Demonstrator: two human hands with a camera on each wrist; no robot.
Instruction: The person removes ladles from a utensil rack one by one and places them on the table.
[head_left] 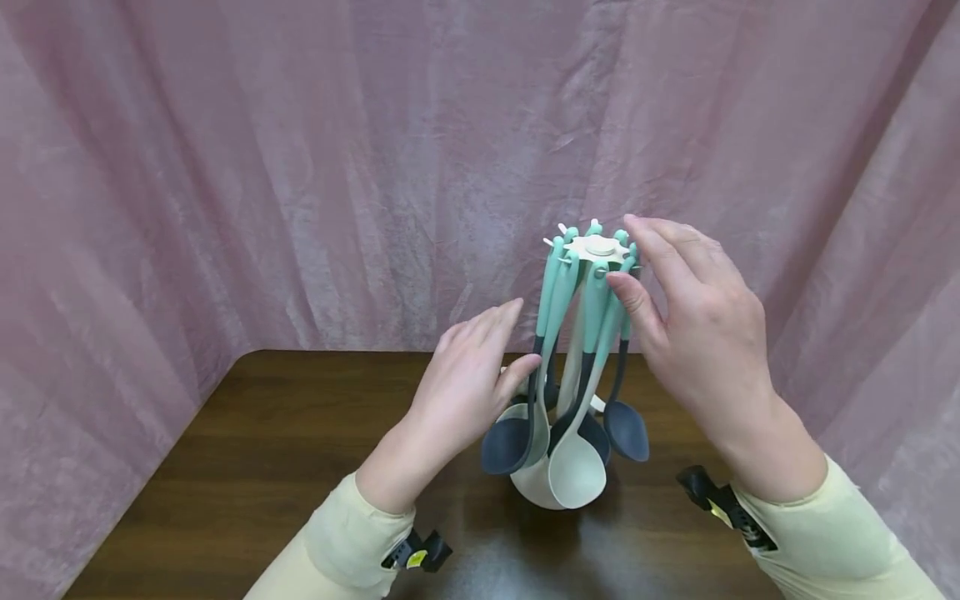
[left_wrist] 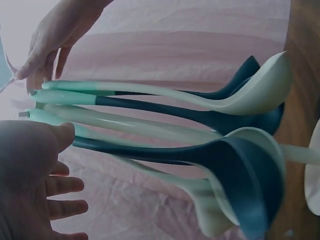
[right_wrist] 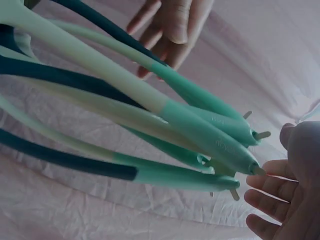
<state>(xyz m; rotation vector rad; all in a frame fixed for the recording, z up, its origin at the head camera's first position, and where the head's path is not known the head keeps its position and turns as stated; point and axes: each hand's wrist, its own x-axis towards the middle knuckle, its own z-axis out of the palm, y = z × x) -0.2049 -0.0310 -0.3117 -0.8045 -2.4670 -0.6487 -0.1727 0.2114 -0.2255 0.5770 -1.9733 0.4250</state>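
Note:
A white utensil stand (head_left: 600, 247) holds several ladles and spoons by mint-green handles, hung from pegs around its top. A white ladle (head_left: 577, 473) hangs at the front, a dark blue ladle (head_left: 506, 446) at the left, and a dark blue spoon (head_left: 627, 431) at the right. My left hand (head_left: 465, 375) is beside the handles on the left, fingers extended and thumb apart. Up by the pegs on the right is my right hand (head_left: 701, 308), its fingers spread and slightly bent. The right wrist view shows fingertips (right_wrist: 267, 172) close to a peg end.
The stand rises from a dark brown wooden table (head_left: 300, 450). Behind the table hangs a pink velvet curtain (head_left: 375, 167). In the left wrist view, part of the stand's white base (left_wrist: 313, 172) shows at the right edge. Both wrists wear black straps with small devices.

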